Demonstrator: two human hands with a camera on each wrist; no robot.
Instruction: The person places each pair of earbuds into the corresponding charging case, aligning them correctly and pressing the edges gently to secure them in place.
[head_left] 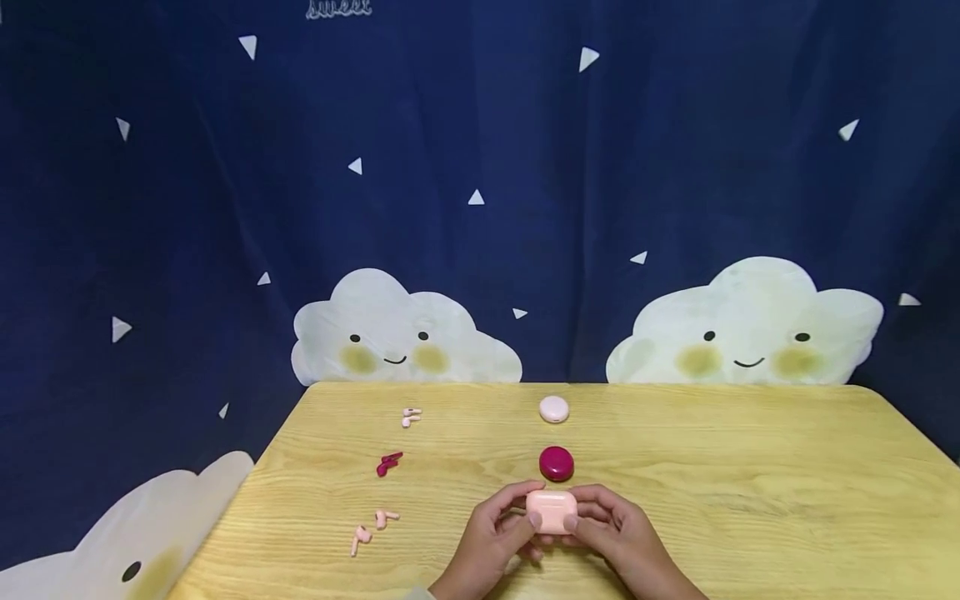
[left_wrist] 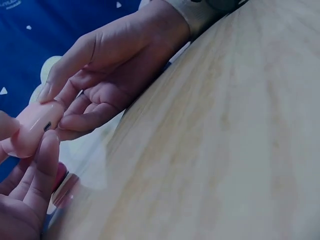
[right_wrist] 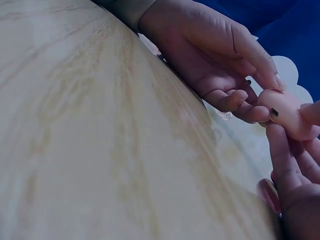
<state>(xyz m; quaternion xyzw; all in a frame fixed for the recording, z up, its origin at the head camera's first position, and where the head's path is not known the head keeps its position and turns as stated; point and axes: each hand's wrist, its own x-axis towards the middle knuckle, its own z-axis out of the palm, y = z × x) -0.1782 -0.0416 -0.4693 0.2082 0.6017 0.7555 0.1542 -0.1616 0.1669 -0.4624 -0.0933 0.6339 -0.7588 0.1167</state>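
Both hands hold a glossy peach earbud charging case (head_left: 552, 510) over the near part of the table, its lid down. My left hand (head_left: 487, 533) grips the left end, the thumb on the front face. The right end is pinched by my right hand (head_left: 626, 533), thumb likewise in front. A small dark port shows on the underside of the case (left_wrist: 37, 122) in the left wrist view. To the left on the wood lie two peach earbuds (head_left: 362, 536), apart from each other.
Just beyond the hands sits a round magenta case (head_left: 556, 463), with a pale pink round case (head_left: 554, 408) behind it. Magenta earbuds (head_left: 387, 464) and pale pink earbuds (head_left: 410, 417) lie at left on the wooden table (head_left: 750, 483). A dark blue curtain (head_left: 465, 108) hangs behind.
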